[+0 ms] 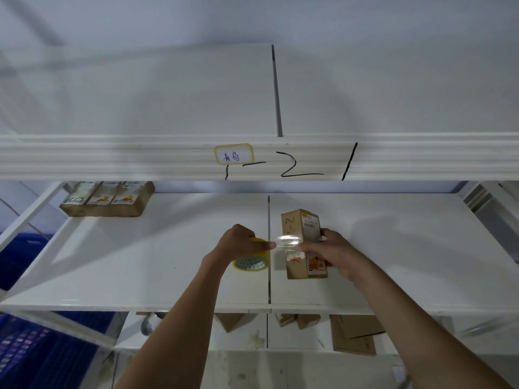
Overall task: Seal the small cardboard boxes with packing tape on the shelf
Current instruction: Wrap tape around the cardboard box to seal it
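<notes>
A small brown cardboard box (pixel 301 226) with shipping labels stands on the white shelf (pixel 140 265), just right of the shelf's centre seam. My right hand (pixel 328 252) grips the box from its right side, thumb across the front. My left hand (pixel 241 242) holds a yellow-cored roll of clear packing tape (pixel 251 262) to the left of the box. A strip of clear tape (pixel 286 240) stretches from the roll to the box's front face.
Three labelled brown boxes (pixel 108 199) stand in a row at the shelf's back left. An upper shelf edge (pixel 393 158) with a handwritten tag hangs above. More cardboard boxes (pixel 354 336) lie on the shelf below, and blue crates (pixel 33 349) sit at the lower left.
</notes>
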Tool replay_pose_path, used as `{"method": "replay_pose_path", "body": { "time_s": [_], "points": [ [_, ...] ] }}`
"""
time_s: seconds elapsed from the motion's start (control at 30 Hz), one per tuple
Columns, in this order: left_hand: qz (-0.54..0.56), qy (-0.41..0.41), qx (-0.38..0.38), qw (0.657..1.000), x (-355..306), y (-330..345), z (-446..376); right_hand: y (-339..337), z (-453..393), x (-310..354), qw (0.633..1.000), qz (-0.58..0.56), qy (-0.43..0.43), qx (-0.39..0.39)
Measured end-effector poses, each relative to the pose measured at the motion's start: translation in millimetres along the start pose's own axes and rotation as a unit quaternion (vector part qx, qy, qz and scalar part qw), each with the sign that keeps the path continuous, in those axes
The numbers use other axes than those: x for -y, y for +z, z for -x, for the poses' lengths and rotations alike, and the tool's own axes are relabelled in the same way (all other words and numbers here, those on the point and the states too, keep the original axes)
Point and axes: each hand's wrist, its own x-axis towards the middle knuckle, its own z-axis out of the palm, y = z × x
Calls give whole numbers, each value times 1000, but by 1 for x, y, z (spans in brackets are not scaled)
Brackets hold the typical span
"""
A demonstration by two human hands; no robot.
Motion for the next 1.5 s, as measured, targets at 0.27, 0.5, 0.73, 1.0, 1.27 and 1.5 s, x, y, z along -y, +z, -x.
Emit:
{"method": "replay_pose_path", "body": {
  "time_s": [0.27, 0.5, 0.73, 1.0, 1.27, 1.5],
  "points": [
    [28, 14, 33, 999, -4, -1, -1, -5, 5, -6, 997, -70, 7, 37],
    [91, 37, 100, 990, -11, 0, 2, 5, 13, -4, 976, -175, 14, 130],
    [65, 37, 100, 992, -1, 6, 7, 13, 12, 6, 987, -62, 50, 139],
    [-44, 53, 20, 997, -23, 18, 3, 33, -3, -4, 996, 89, 10, 14],
    [58, 59, 75, 994, -5, 2, 1, 25, 2, -11, 998, 6, 21, -67],
    [-40, 29, 18, 999, 4, 5, 1, 19, 6, -10, 998, -36, 38, -36]
  ]
}}
